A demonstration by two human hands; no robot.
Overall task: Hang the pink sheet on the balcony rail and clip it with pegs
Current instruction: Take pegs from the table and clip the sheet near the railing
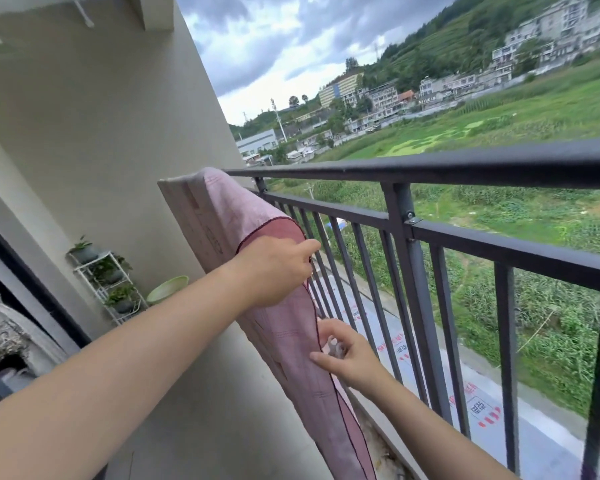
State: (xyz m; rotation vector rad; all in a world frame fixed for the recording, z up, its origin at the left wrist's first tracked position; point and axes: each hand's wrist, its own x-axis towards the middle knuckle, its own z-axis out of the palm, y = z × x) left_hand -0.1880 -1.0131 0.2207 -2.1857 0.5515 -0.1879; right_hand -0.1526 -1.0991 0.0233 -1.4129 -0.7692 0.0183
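Pink sheet (284, 327) draped over far-left end of balcony rail (430, 166), hanging inside. Left hand (274, 268) pinches its dark-trimmed edge near the top. Right hand (343, 351), lower, fingers curled on same edge, holding a small pale item, unclear.

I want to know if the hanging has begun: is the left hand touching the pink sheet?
Touching. In the head view the left hand lies against the pink sheet near the balcony rail, its fingers curled at the dark-stitched edge.
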